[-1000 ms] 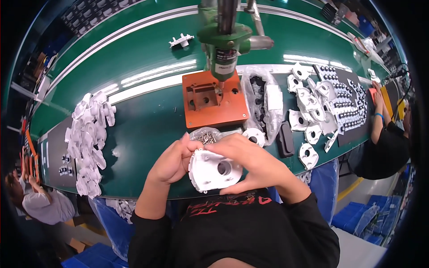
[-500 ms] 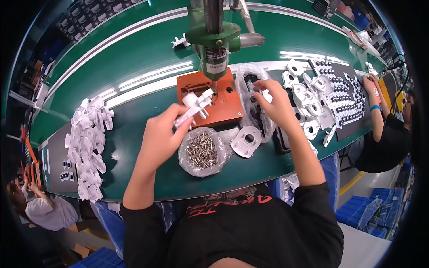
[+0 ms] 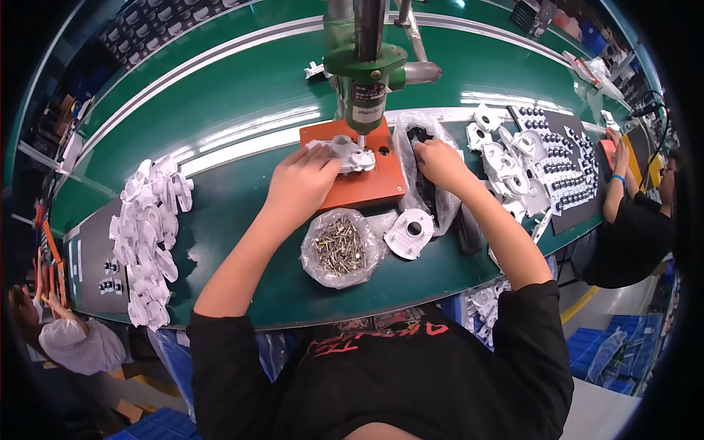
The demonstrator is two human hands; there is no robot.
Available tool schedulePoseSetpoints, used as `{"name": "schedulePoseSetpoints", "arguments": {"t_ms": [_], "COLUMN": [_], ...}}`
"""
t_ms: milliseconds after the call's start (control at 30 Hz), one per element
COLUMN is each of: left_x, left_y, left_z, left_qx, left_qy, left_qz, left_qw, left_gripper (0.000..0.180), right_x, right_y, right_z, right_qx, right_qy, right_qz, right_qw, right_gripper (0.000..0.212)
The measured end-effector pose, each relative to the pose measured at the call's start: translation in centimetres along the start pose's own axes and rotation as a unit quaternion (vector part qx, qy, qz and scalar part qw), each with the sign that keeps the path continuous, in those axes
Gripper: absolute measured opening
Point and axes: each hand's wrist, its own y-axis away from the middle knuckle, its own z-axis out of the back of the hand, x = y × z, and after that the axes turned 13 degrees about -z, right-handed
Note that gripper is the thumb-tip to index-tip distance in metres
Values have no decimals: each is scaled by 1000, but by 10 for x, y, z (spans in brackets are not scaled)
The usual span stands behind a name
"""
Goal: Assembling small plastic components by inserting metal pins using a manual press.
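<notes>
A white plastic housing (image 3: 343,152) lies flat on the orange fixture block (image 3: 386,183), under the tip of a green press (image 3: 367,88). My left hand (image 3: 302,180) is closed over the left end of that housing, fingers against it. Over the clear plastic bag (image 3: 444,209) of black parts (image 3: 419,136), my right hand (image 3: 442,166) has its fingers curled down into the opening. The fingertips are partly hidden, so what they pinch cannot be made out. In front of the block sits a bag of small metal pins (image 3: 339,248), and beside it a round white plastic part (image 3: 411,233).
White plastic parts (image 3: 150,242) are heaped at the left. More white housings (image 3: 506,165) lie at the right, next to a dark board (image 3: 568,165) with rows of small black pieces. Co-workers sit at both sides; one's hand (image 3: 617,150) shows at far right.
My left hand has moved forward and set the white housing, held in the air before, onto the orange block. My right hand, spread earlier, has curled down into the bag of black parts.
</notes>
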Motion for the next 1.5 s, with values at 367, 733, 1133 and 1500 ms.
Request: {"name": "schedulePoseSetpoints", "arguments": {"t_ms": [367,733,1133,1500], "left_x": [-6,-4,-8,-5], "left_y": [5,10,14,15], "left_z": [-24,-26,-27,-30], "left_qx": [-34,-39,-64,-92], "left_qy": [48,117,118,126], "left_qz": [25,45,80,84], "left_qw": [998,991,988,984], "left_gripper": [9,10,12,10], "right_x": [-11,18,83,89], "right_y": [4,-6,-14,-9], "right_z": [16,41,12,14], "right_qx": [2,76,-86,-178], "right_qy": [-227,-541,-332,-231], "right_qz": [-61,-106,96,210], "right_qw": [972,831,935,933], "right_gripper": [27,20,15,17]}}
